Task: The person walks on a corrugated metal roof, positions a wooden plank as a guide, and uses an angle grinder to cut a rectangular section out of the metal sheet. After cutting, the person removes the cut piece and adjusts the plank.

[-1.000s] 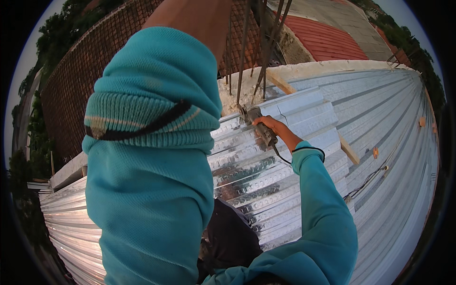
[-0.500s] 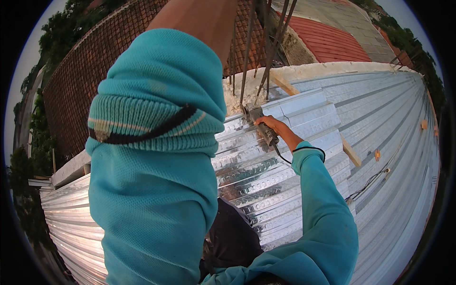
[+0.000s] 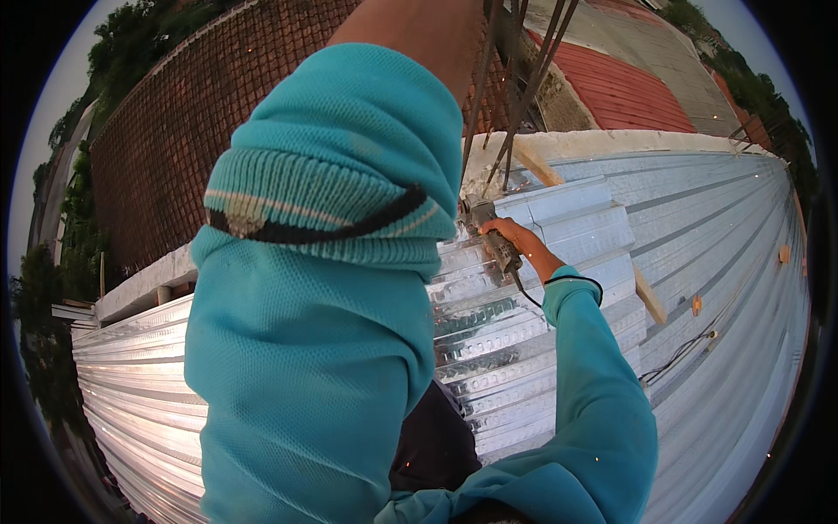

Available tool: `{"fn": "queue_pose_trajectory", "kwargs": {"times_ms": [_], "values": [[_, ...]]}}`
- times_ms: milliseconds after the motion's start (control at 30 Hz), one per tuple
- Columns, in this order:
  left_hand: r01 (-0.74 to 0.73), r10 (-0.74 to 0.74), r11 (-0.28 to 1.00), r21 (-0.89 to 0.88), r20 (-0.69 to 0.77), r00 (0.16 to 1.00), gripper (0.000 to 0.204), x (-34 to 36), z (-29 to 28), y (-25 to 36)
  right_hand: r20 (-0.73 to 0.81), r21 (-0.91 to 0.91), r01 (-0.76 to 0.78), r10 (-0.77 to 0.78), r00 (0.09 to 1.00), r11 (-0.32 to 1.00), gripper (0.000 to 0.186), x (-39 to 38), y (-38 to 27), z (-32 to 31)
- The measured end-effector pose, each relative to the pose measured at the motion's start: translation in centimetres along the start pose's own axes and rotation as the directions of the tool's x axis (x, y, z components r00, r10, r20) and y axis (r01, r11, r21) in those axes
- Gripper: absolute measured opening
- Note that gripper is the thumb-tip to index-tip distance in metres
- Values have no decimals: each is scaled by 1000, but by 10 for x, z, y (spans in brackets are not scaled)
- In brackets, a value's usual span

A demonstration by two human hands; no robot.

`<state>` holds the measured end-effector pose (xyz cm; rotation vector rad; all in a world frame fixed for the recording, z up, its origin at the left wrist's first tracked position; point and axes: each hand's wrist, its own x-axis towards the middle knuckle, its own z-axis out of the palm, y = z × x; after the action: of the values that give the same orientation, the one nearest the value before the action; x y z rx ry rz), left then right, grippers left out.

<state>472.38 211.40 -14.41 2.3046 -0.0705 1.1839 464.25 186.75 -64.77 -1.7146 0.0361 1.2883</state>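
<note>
My right hand [image 3: 513, 234] is closed around the body of a grey angle grinder [image 3: 502, 253], its cord trailing back toward my wrist. The grinder's head is at the foot of several upright steel rods [image 3: 534, 83], by the edge of the corrugated metal sheets [image 3: 489, 362]. Small orange sparks are scattered through the air. My left arm, in a rolled teal sleeve [image 3: 305, 341], reaches up across the view beside the rods. The left hand lies beyond the top edge, so its grip is hidden.
A concrete ledge [image 3: 602, 142] runs along the sheets' far edge, with tiled roofs [image 3: 166, 148] beyond. Wooden battens [image 3: 649, 297] lie under and beside the nearer sheets. A dark cable [image 3: 676, 354] rests on the metal at the right.
Sparks now fly about, where none showed before. The whole scene has shifted slightly right and down in the view. My right hand keeps its hold on the grinder near the rods.
</note>
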Motion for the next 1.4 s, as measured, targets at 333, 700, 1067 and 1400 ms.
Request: {"fn": "queue_pose_trajectory", "kwargs": {"times_ms": [333, 700, 1067, 1400], "values": [[-308, 272, 815, 490, 146, 951, 31, 18, 4, -13, 52, 21, -66, 65, 997, 998, 31, -2, -8, 2], [2, -2, 1000, -4, 52, 999, 33, 5, 2, 6, 76, 48, -96, 92, 993, 994, 33, -1, -5, -7], [51, -47, 997, -63, 54, 997, 31, -1, 0, 11, 70, 88, -98, 92, 993, 991, 34, -5, -7, -7], [63, -66, 986, -154, -17, 998, 43, -1, -6, 12, 109, 72, -92, 83, 991, 993, 39, -11, -9, -6]]}}
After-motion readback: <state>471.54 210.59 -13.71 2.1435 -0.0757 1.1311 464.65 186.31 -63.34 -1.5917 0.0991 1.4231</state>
